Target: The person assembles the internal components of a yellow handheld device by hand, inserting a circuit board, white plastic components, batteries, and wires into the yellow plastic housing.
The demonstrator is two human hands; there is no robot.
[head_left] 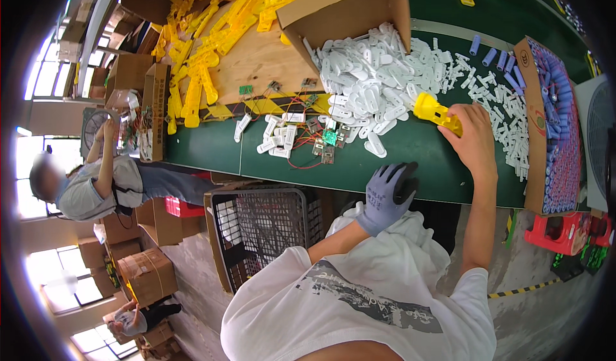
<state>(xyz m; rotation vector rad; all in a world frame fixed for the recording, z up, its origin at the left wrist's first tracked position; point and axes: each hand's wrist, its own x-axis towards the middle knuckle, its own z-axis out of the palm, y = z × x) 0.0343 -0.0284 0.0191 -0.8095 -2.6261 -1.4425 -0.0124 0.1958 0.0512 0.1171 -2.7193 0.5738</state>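
My right hand (473,136), bare, grips a yellow plastic housing (435,112) above the green table, at the right edge of a heap of white plastic parts (366,78). Its fingers wrap round the near end of the housing. Lower and to the left, my left hand (387,197) wears a grey glove with black fingertips. That hand hovers by the table's front edge, thumb and fingers apart, and nothing shows in it. Small circuit boards (329,137) with red wires lie left of it, beside several white cases (277,136).
A cardboard box (350,8) lies tipped behind the white heap. Many yellow housings (205,59) cover a wooden board. To the right stand small white pieces (510,130) and a carton of blue cylindrical cells (558,130). A black crate (260,223) sits below; one person (102,181) stands left.
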